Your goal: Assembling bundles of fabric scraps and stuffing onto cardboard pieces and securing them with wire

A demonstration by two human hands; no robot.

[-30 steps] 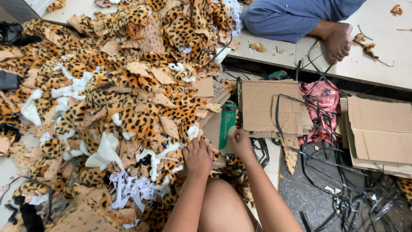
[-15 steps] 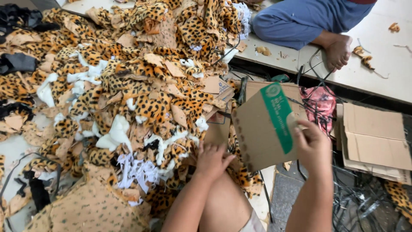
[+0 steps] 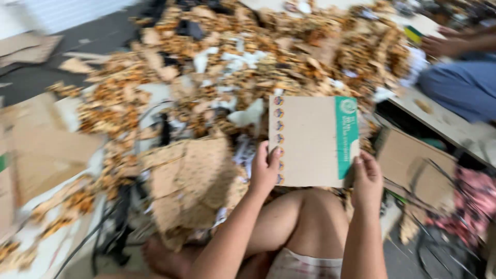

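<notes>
Since the earlier frame the card [image 3: 311,140] has turned flat to the camera and both hands now hold it; before, the right hand alone held it tilted while the left was down at the scraps. View has also swung left, blurred.

Left hand [image 3: 265,170] grips the card's lower left edge, thumb on the face, fingers behind. Right hand [image 3: 367,181] grips the lower right corner, thumb on front. Both closed on the card. Card is brown, rectangular, with a green band down its right side and a column of small round marks down its left edge. It is held up above the person's bent knee [image 3: 310,222], in front of the scrap pile [image 3: 248,67].

Pile is leopard-print and white fabric offcuts, spread across the floor. Spotted tan cloth [image 3: 191,186] lies just left of the knee. Flat cardboard [image 3: 413,165] sits right of the card, black wires [image 3: 449,227] beside it. Another person in blue trousers [image 3: 460,88] sits far right, well apart.
</notes>
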